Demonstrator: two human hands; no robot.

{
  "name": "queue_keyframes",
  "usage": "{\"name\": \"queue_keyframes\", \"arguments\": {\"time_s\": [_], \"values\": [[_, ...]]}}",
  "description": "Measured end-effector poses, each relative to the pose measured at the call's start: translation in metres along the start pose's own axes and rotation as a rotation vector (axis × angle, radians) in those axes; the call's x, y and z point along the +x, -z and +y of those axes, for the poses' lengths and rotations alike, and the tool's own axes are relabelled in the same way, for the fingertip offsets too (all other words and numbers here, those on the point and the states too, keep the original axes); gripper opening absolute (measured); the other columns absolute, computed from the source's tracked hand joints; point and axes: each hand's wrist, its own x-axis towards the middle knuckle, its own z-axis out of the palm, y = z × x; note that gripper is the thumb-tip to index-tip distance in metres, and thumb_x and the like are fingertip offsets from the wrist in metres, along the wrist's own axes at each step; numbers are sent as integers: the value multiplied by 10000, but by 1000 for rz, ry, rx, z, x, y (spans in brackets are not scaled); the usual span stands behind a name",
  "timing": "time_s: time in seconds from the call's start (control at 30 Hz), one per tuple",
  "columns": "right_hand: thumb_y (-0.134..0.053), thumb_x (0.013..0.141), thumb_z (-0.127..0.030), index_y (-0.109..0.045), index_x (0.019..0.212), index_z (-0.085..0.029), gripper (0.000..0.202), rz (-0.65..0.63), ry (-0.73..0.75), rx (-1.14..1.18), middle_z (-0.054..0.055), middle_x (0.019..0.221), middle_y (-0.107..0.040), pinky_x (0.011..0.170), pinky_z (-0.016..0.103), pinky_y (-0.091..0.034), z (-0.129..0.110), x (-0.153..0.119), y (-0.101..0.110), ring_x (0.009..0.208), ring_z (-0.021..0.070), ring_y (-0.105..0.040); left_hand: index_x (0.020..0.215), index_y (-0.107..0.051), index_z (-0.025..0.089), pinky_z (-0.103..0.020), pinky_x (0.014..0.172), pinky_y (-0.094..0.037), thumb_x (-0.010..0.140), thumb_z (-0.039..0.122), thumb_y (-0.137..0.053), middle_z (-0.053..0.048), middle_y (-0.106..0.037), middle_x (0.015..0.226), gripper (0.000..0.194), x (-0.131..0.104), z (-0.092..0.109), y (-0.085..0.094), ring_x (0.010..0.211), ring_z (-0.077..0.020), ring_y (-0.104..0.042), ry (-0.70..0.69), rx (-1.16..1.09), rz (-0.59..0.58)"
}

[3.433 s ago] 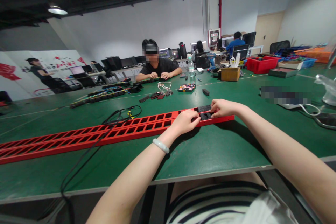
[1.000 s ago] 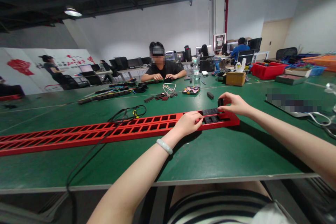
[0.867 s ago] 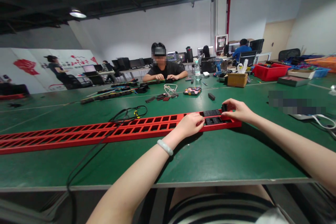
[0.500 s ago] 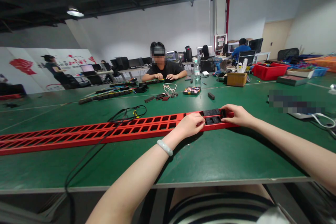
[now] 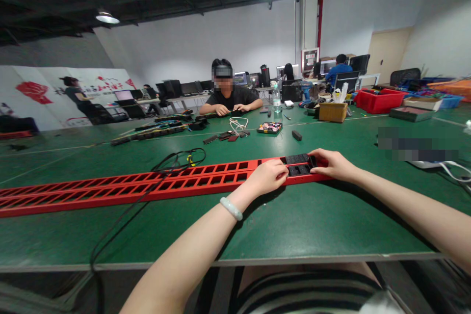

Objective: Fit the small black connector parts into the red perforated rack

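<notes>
A long red frame [image 5: 206, 185] with two rows of slots lies across the table. Near its right end, several black blocks [image 5: 296, 159] fill slots in both rows. My right hand [image 5: 333, 164] pinches a small black block [image 5: 312, 162] between thumb and fingers, upright over the end slots. My left hand [image 5: 270, 176] lies over the frame just left of the filled slots, fingers curled together at the blocks' edge. Whatever those fingers hold, if anything, is hidden. A pale bangle [image 5: 231, 209] circles my left wrist.
A black cable [image 5: 128, 218] crosses the frame and hangs over the table's front edge. Beyond lie a loose black block [image 5: 296, 135], a small box [image 5: 270, 128] and a bottle [image 5: 276, 99]. A person [image 5: 230, 93] sits opposite; a red bin [image 5: 379, 100] stands back right.
The black block in my right hand has tilted slightly, and the fingers have shifted a little. My left hand stays in nearly the same place.
</notes>
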Motion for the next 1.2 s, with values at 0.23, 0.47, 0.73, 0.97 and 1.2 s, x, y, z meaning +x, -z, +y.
{"name": "queue_keyframes", "arguments": {"time_s": [0.23, 0.47, 0.73, 0.97, 1.2], "values": [[-609, 658, -416, -576, 1020, -190, 429, 10, 101, -77, 61, 964, -597, 781, 334, -451, 7, 0, 0, 856, 195, -564, 794, -595, 154, -210, 693, -403, 818, 205, -420, -39, -554, 799, 184, 0, 1, 1, 744, -114, -520, 4, 10, -20], [-599, 670, -434, -595, 1022, -185, 431, -15, 134, -113, 78, 954, -563, 748, 318, -462, 8, 0, 2, 823, 187, -560, 783, -598, 146, -211, 702, -401, 824, 216, -414, -44, -554, 806, 201, 0, 1, 1, 747, -114, -518, -10, 15, -19], [-577, 693, -440, -604, 1027, -183, 423, -34, 135, -118, 75, 941, -561, 766, 313, -455, 6, -1, 3, 829, 188, -560, 791, -598, 152, -209, 694, -399, 829, 222, -405, -37, -547, 785, 209, 0, 1, 0, 746, -113, -515, -9, 14, -29], [-563, 712, -422, -610, 1030, -191, 396, -49, 149, -92, 71, 937, -565, 777, 311, -450, 5, 0, 4, 841, 185, -562, 790, -603, 147, -209, 696, -399, 822, 217, -417, -43, -548, 795, 201, 0, 1, 1, 741, -112, -518, -12, 1, -27], [-555, 717, -431, -625, 1007, -198, 378, -74, 153, -111, 71, 930, -568, 778, 310, -450, 5, 1, 3, 844, 185, -559, 806, -604, 153, -208, 696, -399, 819, 213, -415, -42, -546, 795, 199, 0, 2, 2, 745, -115, -519, -2, 0, -33]]}}
